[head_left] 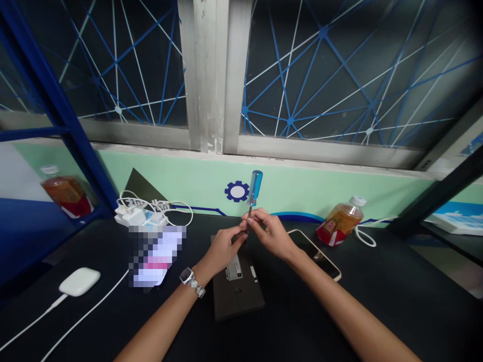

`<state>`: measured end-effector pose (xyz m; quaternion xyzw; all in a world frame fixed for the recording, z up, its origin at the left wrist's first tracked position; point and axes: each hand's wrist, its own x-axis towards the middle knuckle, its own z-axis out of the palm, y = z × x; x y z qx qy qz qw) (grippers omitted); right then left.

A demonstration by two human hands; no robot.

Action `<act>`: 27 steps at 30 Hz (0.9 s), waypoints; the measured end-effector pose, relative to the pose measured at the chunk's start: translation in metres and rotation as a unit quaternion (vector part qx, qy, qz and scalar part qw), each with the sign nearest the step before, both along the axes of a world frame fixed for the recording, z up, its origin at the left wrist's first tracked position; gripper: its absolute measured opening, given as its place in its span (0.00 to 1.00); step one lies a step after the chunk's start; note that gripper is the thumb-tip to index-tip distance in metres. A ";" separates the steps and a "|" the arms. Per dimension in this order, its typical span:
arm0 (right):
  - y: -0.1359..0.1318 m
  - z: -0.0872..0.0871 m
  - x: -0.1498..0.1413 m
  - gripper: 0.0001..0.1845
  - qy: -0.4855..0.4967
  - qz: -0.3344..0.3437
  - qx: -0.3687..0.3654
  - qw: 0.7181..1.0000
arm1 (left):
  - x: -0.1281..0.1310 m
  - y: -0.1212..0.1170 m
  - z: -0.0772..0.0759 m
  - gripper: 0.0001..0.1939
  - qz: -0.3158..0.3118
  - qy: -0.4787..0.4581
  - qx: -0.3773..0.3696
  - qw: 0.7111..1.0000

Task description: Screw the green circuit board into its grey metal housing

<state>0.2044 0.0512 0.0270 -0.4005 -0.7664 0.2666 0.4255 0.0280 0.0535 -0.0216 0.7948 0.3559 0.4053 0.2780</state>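
A screwdriver with a clear blue handle stands nearly upright, handle on top. The thumb and fingers of my right hand pinch its metal shaft below the handle. My left hand, with a watch on its wrist, is closed at the lower end of the shaft; its fingertips hide the tip and whatever they pinch there. Under both hands a flat dark rectangular case lies on the black table. A printed label and a small white sticker show on its upper face.
Right of my hands lie a phone and a tilted-looking drink bottle. On the left are a white charging case, a blurred-out lit screen and a power strip with cables. The green wall and windows bound the back.
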 end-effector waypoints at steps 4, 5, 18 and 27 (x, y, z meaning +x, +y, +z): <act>0.003 0.005 -0.004 0.14 0.029 -0.026 -0.014 0.999 | 0.006 0.000 0.003 0.15 -0.005 -0.047 -0.055 0.997; 0.004 0.007 -0.006 0.15 0.044 -0.053 -0.006 0.998 | 0.007 0.000 0.004 0.15 -0.001 -0.053 -0.063 0.997; 0.007 0.025 -0.008 0.17 0.023 -0.069 0.008 0.997 | 0.010 0.004 -0.008 0.14 0.071 -0.070 -0.066 0.993; 0.011 0.015 -0.003 0.16 0.078 -0.085 -0.018 0.993 | 0.015 0.005 -0.002 0.09 0.093 -0.085 -0.082 0.989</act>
